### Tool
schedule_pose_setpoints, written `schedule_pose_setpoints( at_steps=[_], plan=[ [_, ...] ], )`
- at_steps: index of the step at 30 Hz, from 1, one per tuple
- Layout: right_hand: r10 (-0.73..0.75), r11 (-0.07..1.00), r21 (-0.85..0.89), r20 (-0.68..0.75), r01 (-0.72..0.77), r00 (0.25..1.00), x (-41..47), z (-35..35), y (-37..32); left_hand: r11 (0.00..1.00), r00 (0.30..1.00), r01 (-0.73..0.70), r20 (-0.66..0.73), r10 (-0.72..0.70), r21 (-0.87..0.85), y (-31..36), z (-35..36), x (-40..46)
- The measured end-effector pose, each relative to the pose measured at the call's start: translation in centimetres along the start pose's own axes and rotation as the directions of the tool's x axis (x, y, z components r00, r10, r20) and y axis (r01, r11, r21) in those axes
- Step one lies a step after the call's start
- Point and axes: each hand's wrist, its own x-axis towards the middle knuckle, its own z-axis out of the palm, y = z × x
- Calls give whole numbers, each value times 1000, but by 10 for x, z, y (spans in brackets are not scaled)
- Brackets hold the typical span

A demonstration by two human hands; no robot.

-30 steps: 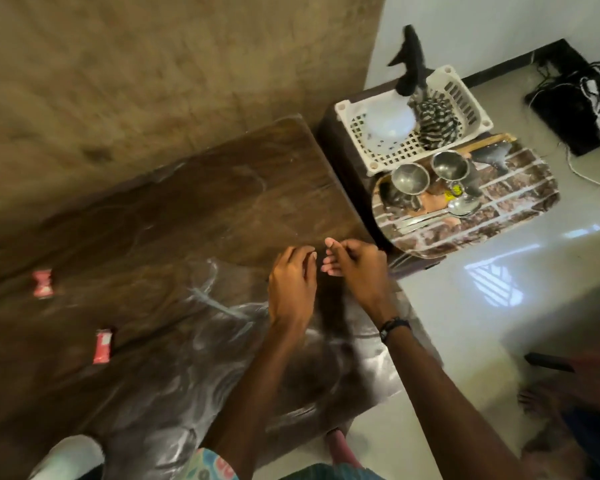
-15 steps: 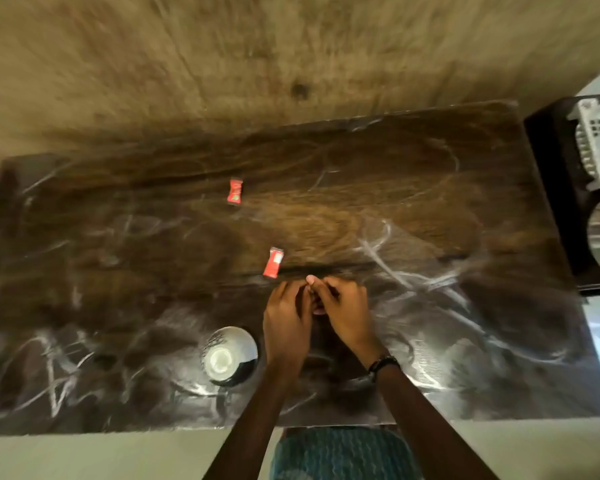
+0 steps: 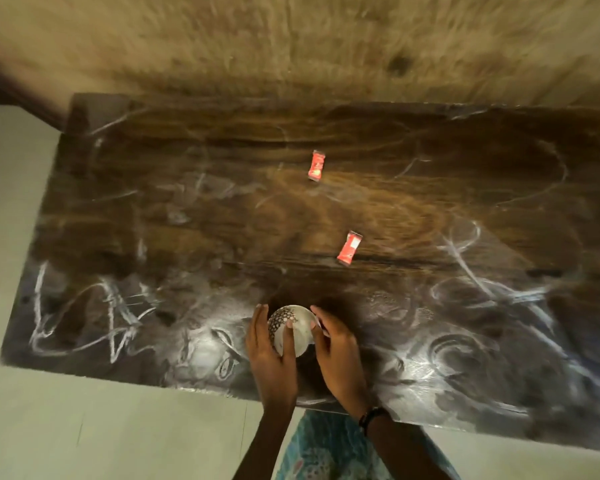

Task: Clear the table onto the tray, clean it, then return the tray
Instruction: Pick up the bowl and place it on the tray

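A small white bowl (image 3: 293, 327) with a dark dotted pattern sits near the front edge of the dark wooden table (image 3: 187, 220). My left hand (image 3: 271, 355) cups its left side with the thumb over the rim. My right hand (image 3: 338, 355) holds its right side, fingers curled against it. Two red sachets lie on the table: one (image 3: 317, 165) farther back, one (image 3: 349, 248) closer, just beyond the bowl. The tray is out of view.
A clear plastic sheet with white creases and glare covers the table top. A rough brown wall (image 3: 291, 43) runs behind the table. Pale floor (image 3: 84, 427) shows at the left and in front.
The view swung left, away from the tray and basket. My two hands, earlier together over bare table, have moved to the white bowl and now hold it from both sides.
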Motion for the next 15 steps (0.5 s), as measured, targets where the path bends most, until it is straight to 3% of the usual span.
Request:
schedule_pose_setpoints(
  at_steps=[7,15],
  plan=[
    [35,999,-9,-2,-35,999,-17,17,-2,995,993,97,71,-95,-38,-11,1,-11],
    [29,998,-58,17,-28,999,-18,21,3,984,987,160,32,-158,-83,-6,9,-14]
  ],
)
